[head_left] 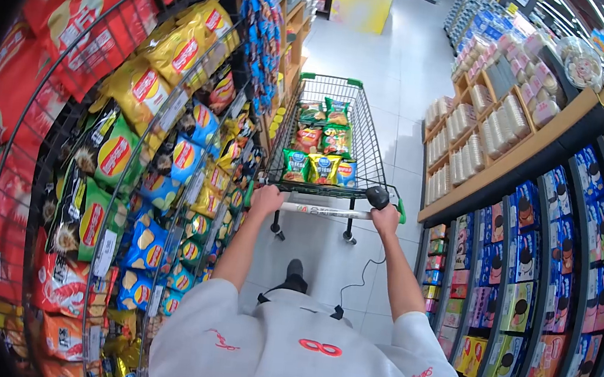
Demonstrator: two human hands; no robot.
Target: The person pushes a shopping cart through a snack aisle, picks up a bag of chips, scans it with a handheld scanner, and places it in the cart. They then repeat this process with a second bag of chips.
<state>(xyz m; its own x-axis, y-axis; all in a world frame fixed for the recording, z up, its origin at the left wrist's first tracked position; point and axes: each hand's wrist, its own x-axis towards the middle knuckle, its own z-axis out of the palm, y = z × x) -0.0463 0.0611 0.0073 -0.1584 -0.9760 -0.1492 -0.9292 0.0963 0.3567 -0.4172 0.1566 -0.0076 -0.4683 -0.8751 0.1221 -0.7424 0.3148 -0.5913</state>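
My left hand [266, 199] is wrapped round the left end of the white handle [325, 211] of a shopping cart. My right hand [385, 220] grips the same bar near its right end. Right beside it, a black rounded device [377, 196] sits at the handle; a thin dark cable [363, 272] hangs below. Past the bar stretches the wire basket [376, 148] with green corners. Inside lie several snack bags, among them a green bag [295, 166], a yellow bag [323, 167], a blue bag [346, 173] and a red bag [308, 138].
A wire rack [128, 163] packed with chip bags stands close on the left. On the right runs a shelf of boxed cookies [527, 249], with a wooden display [500, 125] beyond it. The tiled aisle [367, 55] leads ahead to a yellow-white board [362, 3].
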